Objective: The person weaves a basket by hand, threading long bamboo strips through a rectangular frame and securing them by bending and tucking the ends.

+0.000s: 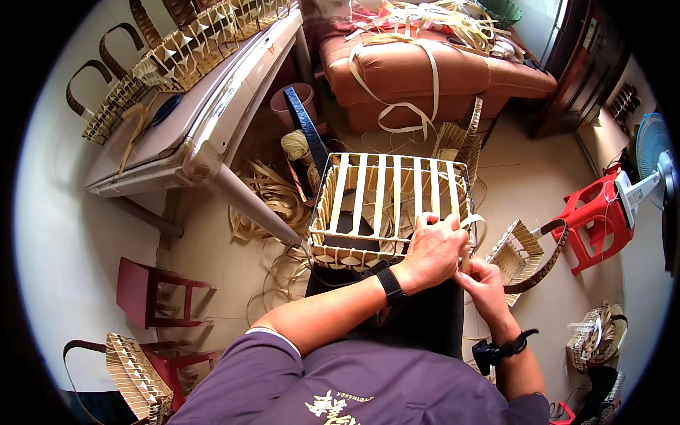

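A rectangular woven basket frame [380, 195] rests on my lap, with pale flat strips running side by side across a thin dark rim. Over its near right corner, my left hand [433, 253] is closed, fingers bent on the rim and the strip ends. Just beside it, my right hand [487, 289] pinches a pale flat weaving strip [465, 263] between thumb and fingers, below the same corner. A loop of pale strip [476, 225] curls out past the basket's right side. Where the fingertips of both hands meet, the exact grip is partly hidden.
A table [212, 134] carrying woven baskets [191, 53] stands at the left. Piled strips [453, 21] lie on a brown sofa [453, 74]. A handled basket [517, 251], a red stool [595, 219] and a fan [655, 152] are at the right. Loose strips [273, 198] cover floor at left.
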The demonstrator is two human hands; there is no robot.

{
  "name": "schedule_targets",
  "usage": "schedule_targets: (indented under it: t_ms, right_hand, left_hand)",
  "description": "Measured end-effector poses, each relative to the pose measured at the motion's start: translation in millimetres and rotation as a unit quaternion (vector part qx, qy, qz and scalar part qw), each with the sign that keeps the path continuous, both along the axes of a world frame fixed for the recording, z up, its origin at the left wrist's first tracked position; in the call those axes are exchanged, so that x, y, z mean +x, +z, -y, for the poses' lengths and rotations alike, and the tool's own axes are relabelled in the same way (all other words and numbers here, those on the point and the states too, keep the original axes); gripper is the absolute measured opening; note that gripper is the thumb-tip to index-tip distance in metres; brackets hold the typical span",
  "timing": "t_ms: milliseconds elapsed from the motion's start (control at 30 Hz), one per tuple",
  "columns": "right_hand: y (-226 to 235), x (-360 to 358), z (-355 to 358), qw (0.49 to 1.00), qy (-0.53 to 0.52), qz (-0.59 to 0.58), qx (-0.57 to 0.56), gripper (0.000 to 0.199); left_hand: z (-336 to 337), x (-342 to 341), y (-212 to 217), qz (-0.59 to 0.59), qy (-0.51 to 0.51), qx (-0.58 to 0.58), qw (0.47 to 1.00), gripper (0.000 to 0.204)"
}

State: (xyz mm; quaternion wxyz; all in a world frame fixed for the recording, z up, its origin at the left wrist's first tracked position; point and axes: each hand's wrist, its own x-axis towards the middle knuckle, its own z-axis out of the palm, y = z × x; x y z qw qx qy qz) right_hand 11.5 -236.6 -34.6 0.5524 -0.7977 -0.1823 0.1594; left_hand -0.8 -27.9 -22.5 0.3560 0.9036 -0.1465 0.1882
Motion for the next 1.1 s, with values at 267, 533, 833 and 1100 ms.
schedule_targets:
  t_ms: [267,533,833,1100]
  right_hand:
    - [57.3,-54.4,80.9,0.976,0.064,0.16,-0.13,0.018]
    - [41.5,-148.1,234.3,0.909,0.016,-0.414,-0.052,0.021]
    - [-113.4,-210.1,401.9,0.766,0.068,-0.586,-0.256,0.021]
    - [-129.1,-114.9,311.8,0.861,-0.053,0.163,-0.479,0.029]
  left_hand:
    - [-9.0,-6.9,9.4,0.032,-0.038,0.002,0.999,0.008]
    - [-5.0,-1.4,5.0,0.112,-0.036,0.024,0.993,0.011]
    - [9.1,-4.6,-2.6,0.171,-0.021,0.054,0.984,0.005]
    - [1.8,-1.4,3.7,0.169,-0.018,0.023,0.985,0.001]
